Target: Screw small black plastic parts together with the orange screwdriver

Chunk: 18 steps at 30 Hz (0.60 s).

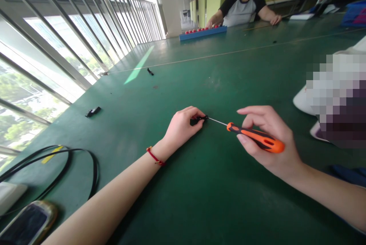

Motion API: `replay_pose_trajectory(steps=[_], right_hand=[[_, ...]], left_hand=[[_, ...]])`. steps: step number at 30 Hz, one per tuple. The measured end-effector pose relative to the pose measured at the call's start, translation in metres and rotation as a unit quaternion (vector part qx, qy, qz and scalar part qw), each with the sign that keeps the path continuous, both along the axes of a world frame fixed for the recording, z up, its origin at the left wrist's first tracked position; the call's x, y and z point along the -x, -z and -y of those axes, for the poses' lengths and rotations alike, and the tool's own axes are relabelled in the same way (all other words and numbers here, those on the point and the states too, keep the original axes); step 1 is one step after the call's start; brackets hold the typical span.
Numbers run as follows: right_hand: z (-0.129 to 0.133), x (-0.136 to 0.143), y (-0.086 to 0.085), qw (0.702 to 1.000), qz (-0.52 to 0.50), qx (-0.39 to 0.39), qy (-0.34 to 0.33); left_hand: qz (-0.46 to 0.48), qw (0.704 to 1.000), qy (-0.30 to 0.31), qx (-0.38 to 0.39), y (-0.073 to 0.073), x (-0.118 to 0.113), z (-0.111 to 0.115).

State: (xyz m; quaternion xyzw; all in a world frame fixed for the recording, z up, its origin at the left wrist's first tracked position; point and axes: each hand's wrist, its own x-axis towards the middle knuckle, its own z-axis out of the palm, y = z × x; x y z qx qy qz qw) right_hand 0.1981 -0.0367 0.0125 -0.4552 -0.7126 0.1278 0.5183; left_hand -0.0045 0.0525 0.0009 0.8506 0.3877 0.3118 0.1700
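Observation:
My left hand (187, 123) pinches a small black part (197, 120) low over the green table (171, 184); its exact kind is too small to make out. An orange and black screwdriver (257, 137) is in my right hand (274, 145), the handle lying between thumb and fingers with the index finger lifted off it. The thin metal shaft points left, and its tip meets the right end of the black part. Most of that part is hidden behind my left fingers.
Small black pieces (93, 112) lie to the left and farther back. Black cable (94, 168) loops near a phone-like device (28, 222) at lower left. A railing (85, 39) borders the left edge. Across the table, a person (241, 8) touches a blue rack (203, 33) with red knobs.

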Motion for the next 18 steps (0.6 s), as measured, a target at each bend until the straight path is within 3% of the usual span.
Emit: replay_pose_trajectory(steps=[3,9,14,18], right_hand=[[0.0000,-0.0007,0.0001,0.999,0.013,0.032,0.005],[-0.0015,0.0002,0.0002,0.998,-0.054,-0.042,0.017],[0.0013,0.0001,-0.0023,0.999,0.033,0.014,0.015],[0.0003,0.0011,-0.0003,0.998,-0.030,-0.045,0.032]], left_hand=[[-0.003,1.000,-0.003,-0.001,-0.0002,-0.0002,0.0006],[-0.002,1.000,0.000,-0.001,-0.0003,-0.0002,0.0002],[-0.004,1.000,-0.002,0.000,-0.0006,0.0001,0.0000],[-0.002,1.000,0.000,0.000,0.0003,0.0002,0.0002]])
